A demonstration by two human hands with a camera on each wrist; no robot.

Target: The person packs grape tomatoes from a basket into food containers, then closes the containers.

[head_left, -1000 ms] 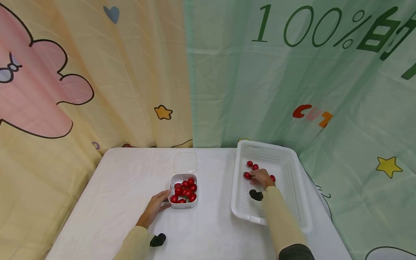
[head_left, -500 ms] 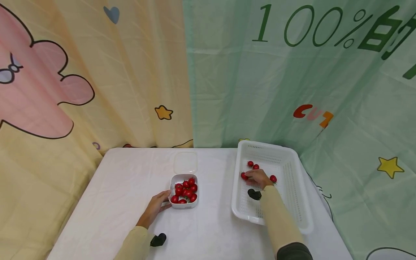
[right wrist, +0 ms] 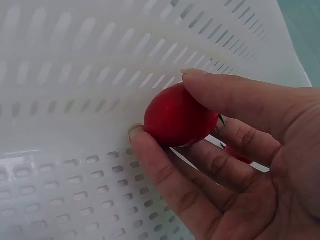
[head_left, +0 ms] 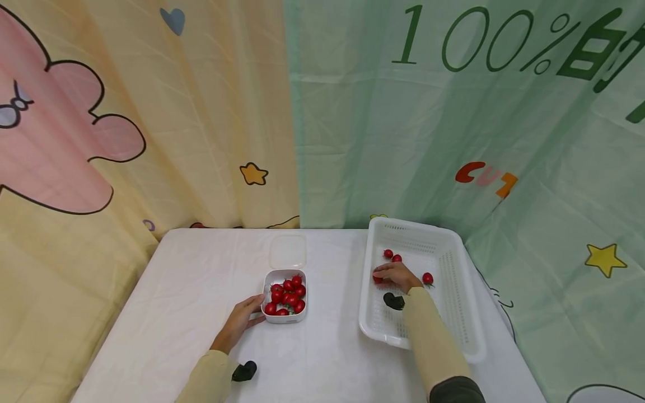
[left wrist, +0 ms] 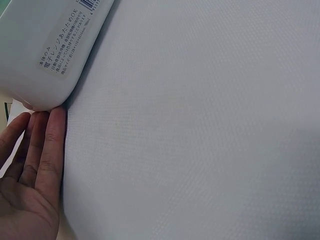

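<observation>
In the right wrist view my right hand (right wrist: 240, 185) holds a red cherry tomato (right wrist: 177, 117) between thumb and fingers, low inside the white perforated basket (head_left: 370, 319). Part of its green stem shows beside the fingers. Another cherry tomato (head_left: 428, 278) lies right of this hand, and two more cherry tomatoes (head_left: 388, 253) lie beyond it. My left hand (head_left: 239, 322) touches the left side of a small white box (head_left: 284, 319) full of cherry tomatoes (head_left: 288, 296). In the left wrist view its fingers (left wrist: 52, 150) reach nearly straight to the box's lower corner.
Behind the box a translucent lid (head_left: 287, 252) lies flat on the white-covered table (head_left: 332, 358). The basket stands at the table's right side. Printed curtains (head_left: 342, 140) hang behind and to both sides.
My right hand has shifted slightly left in the basket and now covers most of the tomato it holds. The tomato on the right has rolled a little rightward. My left hand stays put.
</observation>
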